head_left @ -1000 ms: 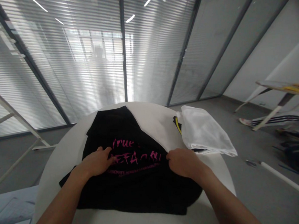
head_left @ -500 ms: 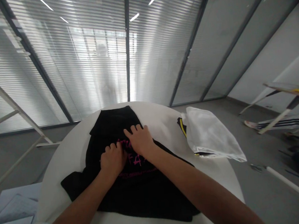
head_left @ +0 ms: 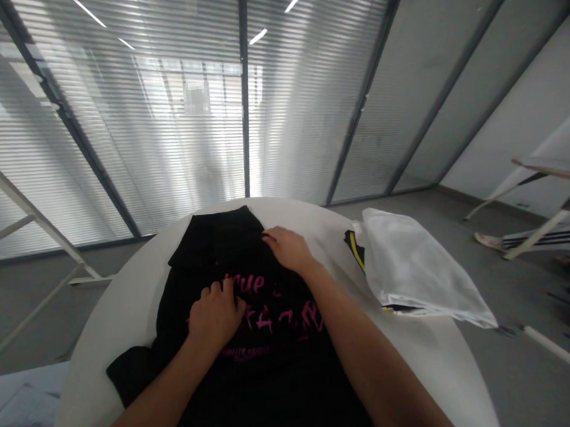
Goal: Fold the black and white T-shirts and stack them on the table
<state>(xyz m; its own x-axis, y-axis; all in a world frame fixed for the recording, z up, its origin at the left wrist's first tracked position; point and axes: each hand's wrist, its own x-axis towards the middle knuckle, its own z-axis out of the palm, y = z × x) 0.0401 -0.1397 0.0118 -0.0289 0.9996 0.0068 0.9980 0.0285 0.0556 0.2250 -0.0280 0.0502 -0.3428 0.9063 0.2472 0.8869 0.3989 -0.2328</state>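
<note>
A black T-shirt with pink lettering lies spread on a round white table, its upper part folded over at the far end. My left hand rests on the printed middle of the shirt, covering some letters; its fingers are slightly bent and apart from the thumb. At the shirt's far right edge, my right hand has its fingertips and thumb closed on the cloth. The sleeve on the left sticks out toward the table's edge.
The white table also carries a white translucent bag with a black and yellow item partly under it. Papers lie at lower left, beside a white metal frame. Another table stands right; glass partitions with blinds rise behind.
My right hand has moved from the lettering outward to the shirt's far right edge, uncovering more print. My left hand stays about where it was. The view has shifted slightly.
</note>
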